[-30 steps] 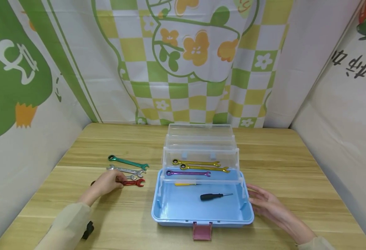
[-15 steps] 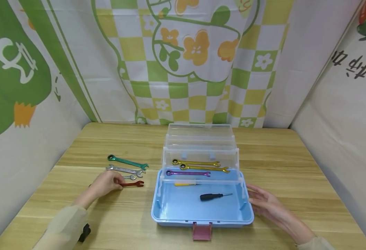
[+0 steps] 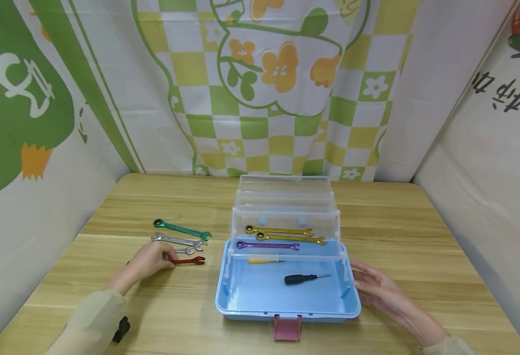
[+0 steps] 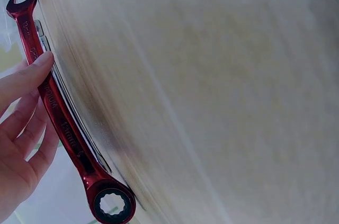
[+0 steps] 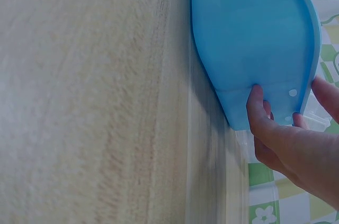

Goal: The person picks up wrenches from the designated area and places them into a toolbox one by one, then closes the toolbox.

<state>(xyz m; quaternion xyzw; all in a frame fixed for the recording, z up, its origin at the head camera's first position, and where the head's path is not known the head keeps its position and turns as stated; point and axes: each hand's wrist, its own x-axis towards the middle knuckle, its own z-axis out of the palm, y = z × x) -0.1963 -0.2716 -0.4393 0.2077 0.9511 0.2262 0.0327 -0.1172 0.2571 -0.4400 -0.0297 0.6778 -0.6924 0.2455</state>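
Observation:
My left hand (image 3: 146,264) pinches a red ratchet combination wrench (image 4: 66,123) between thumb and fingers. In the left wrist view the wrench stands on its edge, ring end nearest the camera. Beyond it in the head view lie a small silver wrench (image 3: 185,251), a larger silver double open-ended wrench (image 3: 177,240) and a green ratchet wrench (image 3: 182,229). My right hand (image 3: 381,293) touches the right side of a blue toolbox (image 5: 249,38) with loosely bent fingers. The box is open; its clear trays hold two gold wrenches (image 3: 288,238) and a purple wrench (image 3: 268,245).
A black-handled screwdriver (image 3: 299,279) and a yellow-handled tool (image 3: 261,261) lie in the toolbox bottom. The pink latch (image 3: 287,328) hangs down in front. Patterned cloth (image 3: 277,133) surrounds the wooden table (image 3: 189,310) at the back and sides.
The red wrench has tipped onto its edge in my left hand, which has shifted slightly left. More of the small silver wrench shows. My right hand has stayed by the box.

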